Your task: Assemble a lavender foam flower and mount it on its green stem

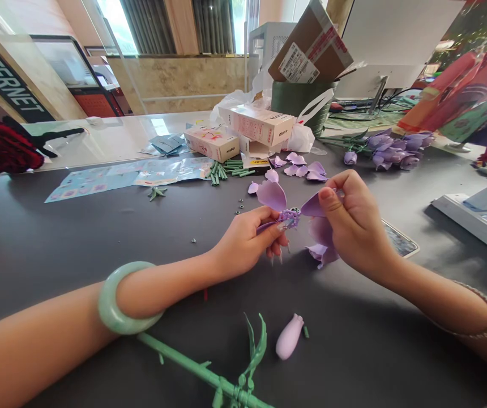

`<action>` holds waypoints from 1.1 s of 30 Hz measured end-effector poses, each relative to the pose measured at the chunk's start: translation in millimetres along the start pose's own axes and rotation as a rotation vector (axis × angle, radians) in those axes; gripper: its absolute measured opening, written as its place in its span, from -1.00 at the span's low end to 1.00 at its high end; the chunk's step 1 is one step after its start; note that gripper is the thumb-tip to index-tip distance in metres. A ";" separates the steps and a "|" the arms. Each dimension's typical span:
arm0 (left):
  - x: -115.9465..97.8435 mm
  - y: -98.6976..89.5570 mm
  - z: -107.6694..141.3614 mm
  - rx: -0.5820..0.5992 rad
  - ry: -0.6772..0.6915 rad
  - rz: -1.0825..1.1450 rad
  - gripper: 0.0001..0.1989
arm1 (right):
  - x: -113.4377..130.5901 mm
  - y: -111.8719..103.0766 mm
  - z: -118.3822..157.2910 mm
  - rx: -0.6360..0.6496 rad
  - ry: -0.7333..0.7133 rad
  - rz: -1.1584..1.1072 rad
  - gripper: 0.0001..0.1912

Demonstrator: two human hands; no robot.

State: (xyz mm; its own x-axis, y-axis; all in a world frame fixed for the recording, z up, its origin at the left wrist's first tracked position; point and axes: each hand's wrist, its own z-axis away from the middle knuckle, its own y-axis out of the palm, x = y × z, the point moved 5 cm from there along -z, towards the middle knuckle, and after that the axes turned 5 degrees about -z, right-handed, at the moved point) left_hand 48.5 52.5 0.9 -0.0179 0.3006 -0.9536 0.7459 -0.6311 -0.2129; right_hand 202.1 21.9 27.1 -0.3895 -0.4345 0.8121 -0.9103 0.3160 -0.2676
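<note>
Over the middle of the dark table, my left hand pinches the small purple core of a toy flower, from which broad petals spread outward. Thumb and fingers of my right hand are closed on a purple petal at the flower's right side. Below my right hand lies a curled purple petal piece. Closer to me, a green plastic stem with leaves rests under my left forearm. A pale pink bud sits beside it, along with a short green peg.
Loose purple petals and green stem pieces lie farther back, before some small boxes. Finished-looking purple flowers rest at the back right. A phone lies behind my right wrist. A green bin holds cardboard.
</note>
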 end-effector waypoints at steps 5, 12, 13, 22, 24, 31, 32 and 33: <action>-0.9 -0.7 0.2 -0.011 0.009 -0.008 -0.85 | 3.5 1.5 -0.1 -0.010 -0.051 0.081 -0.71; 0.8 0.2 1.6 -0.025 0.011 0.006 -0.82 | 13.6 3.1 6.3 -0.102 -0.209 0.225 -0.68; 1.3 0.0 1.7 -0.027 0.003 0.009 -0.81 | 13.1 3.7 7.1 -0.108 -0.202 0.220 -0.66; -3.5 8.8 8.2 0.004 -0.004 0.057 -0.78 | 7.9 8.1 8.6 -0.089 -0.133 0.150 -0.63; -5.0 9.2 9.4 -0.011 0.004 0.065 -0.79 | 8.8 8.4 9.8 -0.080 -0.123 0.100 -0.66; -6.2 3.6 7.1 -0.015 0.041 0.108 -0.73 | 13.2 1.4 7.1 -0.137 -0.083 0.019 -0.72; -6.0 3.4 6.9 -0.017 0.036 0.115 -0.74 | 13.5 0.7 6.1 -0.141 -0.075 0.004 -0.72; -5.8 3.4 6.8 -0.020 0.033 0.122 -0.74 | 13.8 0.8 5.2 -0.136 -0.068 -0.007 -0.72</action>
State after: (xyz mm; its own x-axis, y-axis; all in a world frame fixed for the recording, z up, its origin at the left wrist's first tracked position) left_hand 46.7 43.8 4.3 0.0951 0.2461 -0.9646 0.7544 -0.6500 -0.0915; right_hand 195.2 11.8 35.5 -0.3962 -0.4918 0.7754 -0.8874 0.4219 -0.1859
